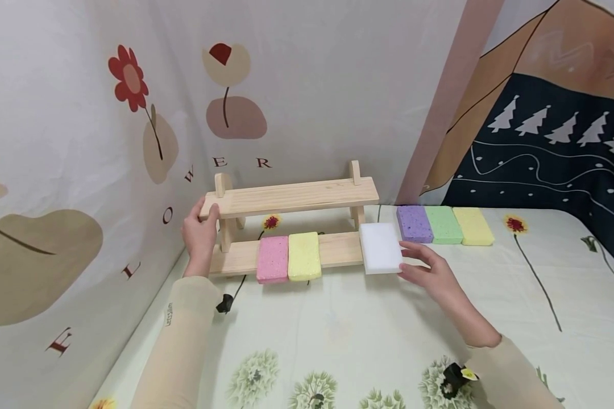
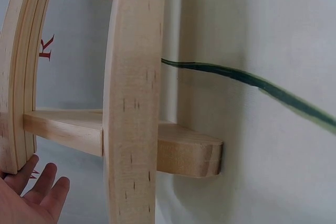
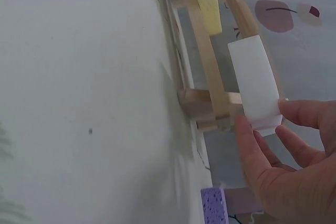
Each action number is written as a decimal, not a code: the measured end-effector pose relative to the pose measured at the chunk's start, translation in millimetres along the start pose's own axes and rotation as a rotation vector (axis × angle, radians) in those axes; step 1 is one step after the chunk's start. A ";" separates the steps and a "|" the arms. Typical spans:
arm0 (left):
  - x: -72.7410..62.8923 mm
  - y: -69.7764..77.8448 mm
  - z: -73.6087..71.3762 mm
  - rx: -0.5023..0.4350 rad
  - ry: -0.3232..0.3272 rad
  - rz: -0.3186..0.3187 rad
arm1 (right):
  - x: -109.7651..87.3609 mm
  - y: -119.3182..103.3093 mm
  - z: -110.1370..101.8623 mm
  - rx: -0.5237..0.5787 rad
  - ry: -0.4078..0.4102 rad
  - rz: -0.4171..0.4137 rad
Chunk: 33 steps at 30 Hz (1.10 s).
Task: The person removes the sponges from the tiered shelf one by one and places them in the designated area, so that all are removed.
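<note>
A small two-tier wooden rack (image 1: 291, 197) stands on the cloth, its upper plank held at the left end by my left hand (image 1: 200, 236). In the left wrist view that hand's fingers (image 2: 44, 184) show at the plank's end. Between the thumb and fingers of my right hand (image 1: 430, 270) is a white sponge (image 1: 382, 248), pinched by its right edge. It overlaps the right end of the lower plank in the head view. A pink sponge (image 1: 273, 259) and a yellow sponge (image 1: 304, 257) sit side by side on the lower plank, left of the white one.
Right of the rack, a purple sponge (image 1: 414, 224), a green sponge (image 1: 443, 225) and a pale yellow sponge (image 1: 473, 226) lie in a row on the flowered cloth (image 1: 358, 335). A printed curtain (image 1: 327, 85) hangs close behind the rack and along its left.
</note>
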<state>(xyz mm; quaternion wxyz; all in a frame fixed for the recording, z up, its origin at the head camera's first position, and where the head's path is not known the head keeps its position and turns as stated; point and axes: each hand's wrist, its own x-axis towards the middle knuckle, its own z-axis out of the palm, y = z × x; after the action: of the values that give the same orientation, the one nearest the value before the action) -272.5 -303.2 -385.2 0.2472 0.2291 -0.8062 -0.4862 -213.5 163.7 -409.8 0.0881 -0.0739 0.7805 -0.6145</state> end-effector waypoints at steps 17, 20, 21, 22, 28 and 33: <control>1.4 -1.0 1.0 -0.002 -0.002 -0.007 | -9.4 19.8 -26.8 0.035 0.044 -0.001; 1.2 -0.8 0.8 -0.007 -0.001 -0.008 | -10.6 22.7 -30.9 0.030 0.050 0.005; 1.2 -0.6 0.6 -0.007 0.000 -0.007 | -10.9 23.5 -32.4 0.027 0.052 0.009; 1.3 -0.7 0.6 -0.006 0.001 -0.007 | -11.3 24.2 -33.8 0.023 0.054 0.014; 1.7 -0.8 0.6 -0.007 0.004 -0.005 | -12.7 29.4 -41.3 -0.014 0.052 0.058; 2.2 -1.1 1.0 -0.003 0.006 -0.002 | -13.3 32.2 -45.9 -0.024 0.059 0.084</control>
<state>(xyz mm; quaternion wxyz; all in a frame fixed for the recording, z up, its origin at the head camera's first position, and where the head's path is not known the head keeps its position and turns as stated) -274.7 -304.3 -386.2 0.2494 0.2308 -0.8046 -0.4870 -211.2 217.6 -430.0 0.0900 -0.0241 0.7925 -0.6027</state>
